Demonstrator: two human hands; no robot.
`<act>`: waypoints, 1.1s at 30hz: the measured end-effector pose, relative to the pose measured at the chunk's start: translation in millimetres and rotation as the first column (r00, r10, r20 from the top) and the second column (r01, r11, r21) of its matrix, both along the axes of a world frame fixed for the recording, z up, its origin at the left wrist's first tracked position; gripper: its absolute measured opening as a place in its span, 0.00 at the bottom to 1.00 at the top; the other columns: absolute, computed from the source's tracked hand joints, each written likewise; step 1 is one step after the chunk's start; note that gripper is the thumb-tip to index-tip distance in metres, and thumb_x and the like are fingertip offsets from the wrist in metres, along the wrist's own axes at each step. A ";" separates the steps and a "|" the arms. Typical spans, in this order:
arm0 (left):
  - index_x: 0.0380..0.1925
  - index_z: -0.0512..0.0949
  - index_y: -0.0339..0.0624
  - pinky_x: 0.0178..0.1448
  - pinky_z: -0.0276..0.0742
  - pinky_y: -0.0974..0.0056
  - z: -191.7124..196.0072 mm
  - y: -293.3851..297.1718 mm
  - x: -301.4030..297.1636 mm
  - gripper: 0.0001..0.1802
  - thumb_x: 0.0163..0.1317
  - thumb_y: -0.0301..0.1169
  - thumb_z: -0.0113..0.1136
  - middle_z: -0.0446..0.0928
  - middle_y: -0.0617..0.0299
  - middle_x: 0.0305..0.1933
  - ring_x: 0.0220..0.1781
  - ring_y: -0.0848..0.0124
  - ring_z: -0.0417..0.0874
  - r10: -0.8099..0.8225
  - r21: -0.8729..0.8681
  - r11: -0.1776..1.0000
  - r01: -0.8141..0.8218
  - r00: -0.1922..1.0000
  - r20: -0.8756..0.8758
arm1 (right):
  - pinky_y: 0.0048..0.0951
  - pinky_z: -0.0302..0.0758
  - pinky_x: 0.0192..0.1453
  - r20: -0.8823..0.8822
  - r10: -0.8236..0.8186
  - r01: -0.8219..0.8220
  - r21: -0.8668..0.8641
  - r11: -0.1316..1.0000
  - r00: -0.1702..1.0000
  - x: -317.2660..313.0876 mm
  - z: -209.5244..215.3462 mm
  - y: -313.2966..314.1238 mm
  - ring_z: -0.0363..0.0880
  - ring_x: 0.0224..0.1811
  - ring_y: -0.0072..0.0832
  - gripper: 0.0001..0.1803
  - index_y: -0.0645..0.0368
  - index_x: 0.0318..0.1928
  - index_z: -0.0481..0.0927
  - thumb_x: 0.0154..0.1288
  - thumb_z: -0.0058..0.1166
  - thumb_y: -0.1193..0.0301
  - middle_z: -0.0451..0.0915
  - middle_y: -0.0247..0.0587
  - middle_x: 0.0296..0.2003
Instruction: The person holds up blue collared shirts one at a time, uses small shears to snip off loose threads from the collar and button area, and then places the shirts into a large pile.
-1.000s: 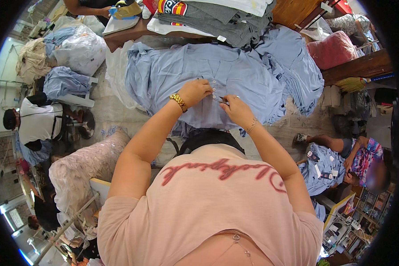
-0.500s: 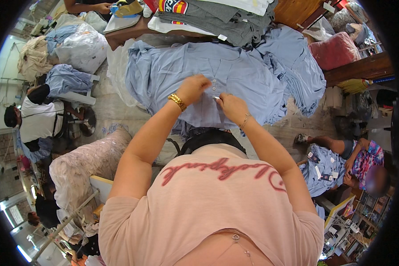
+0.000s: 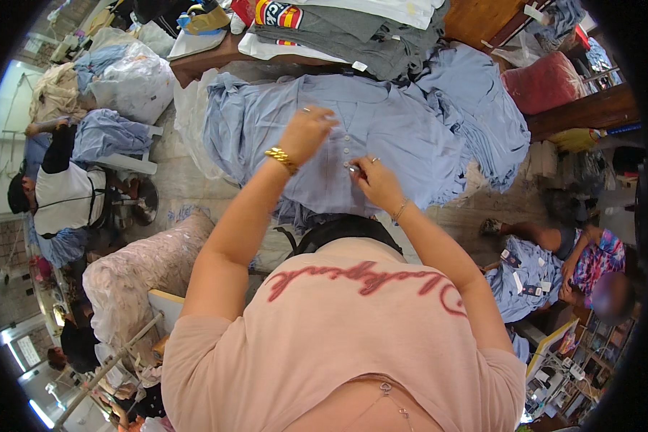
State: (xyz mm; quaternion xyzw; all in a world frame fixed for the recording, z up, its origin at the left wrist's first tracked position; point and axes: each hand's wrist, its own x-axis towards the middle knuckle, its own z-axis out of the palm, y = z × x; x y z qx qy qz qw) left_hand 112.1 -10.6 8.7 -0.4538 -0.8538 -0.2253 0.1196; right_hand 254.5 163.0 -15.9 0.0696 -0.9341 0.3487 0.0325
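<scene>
A light blue buttoned shirt (image 3: 403, 137) lies spread in front of me, on more blue cloth. My left hand (image 3: 309, 133) is over the shirt, left of its row of pale buttons (image 3: 346, 151). Motion smears its fingers, so whether they hold anything is unclear. Just right of the lower buttons, my right hand (image 3: 376, 181) is closed on a small shiny metal tool (image 3: 352, 168). Only its tip shows beyond the fingers; the rest is hidden in the palm.
Beyond the shirt are folded grey garments (image 3: 374, 36). Blue garments (image 3: 482, 115) heap at the right, near a red bundle (image 3: 543, 83). Large wrapped sacks (image 3: 147, 266) stand at left. One person (image 3: 68, 191) sits left; another (image 3: 597, 252) sits right with blue garments.
My left hand has moved slightly left and up, away from the button row. My right hand has lowered slightly, and more of the shiny tool shows. The person at left has raised an arm.
</scene>
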 end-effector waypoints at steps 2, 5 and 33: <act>0.32 0.78 0.49 0.48 0.69 0.58 -6.2 15.5 8.2 0.08 0.50 0.30 0.55 0.74 0.63 0.40 0.44 0.62 0.74 -0.027 -0.059 0.998 0.034 0.992 0.125 | 0.37 0.71 0.37 -0.004 -0.022 0.022 -0.039 0.999 1.000 -14.2 4.5 7.5 0.74 0.36 0.40 0.14 0.54 0.43 0.72 0.58 0.47 0.64 0.72 0.42 0.34; 0.27 0.78 0.48 0.42 0.72 0.61 -22.7 21.7 -1.9 0.06 0.53 0.34 0.54 0.74 0.62 0.35 0.38 0.62 0.76 0.008 -0.073 0.997 0.011 0.966 0.258 | 0.37 0.71 0.40 -0.031 -0.003 0.001 -0.061 0.998 1.000 -36.1 -11.6 26.5 0.74 0.39 0.40 0.15 0.55 0.45 0.72 0.59 0.46 0.63 0.73 0.42 0.36; 0.39 0.77 0.43 0.55 0.63 0.58 -27.1 -111.5 -86.4 0.12 0.53 0.28 0.52 0.72 0.50 0.48 0.52 0.56 0.70 0.833 0.479 0.388 -0.788 0.522 0.185 | 0.38 0.72 0.35 -0.009 -0.211 0.210 0.110 0.971 0.977 -50.1 10.4 18.0 0.76 0.33 0.41 0.12 0.57 0.38 0.71 0.60 0.45 0.62 0.76 0.43 0.34</act>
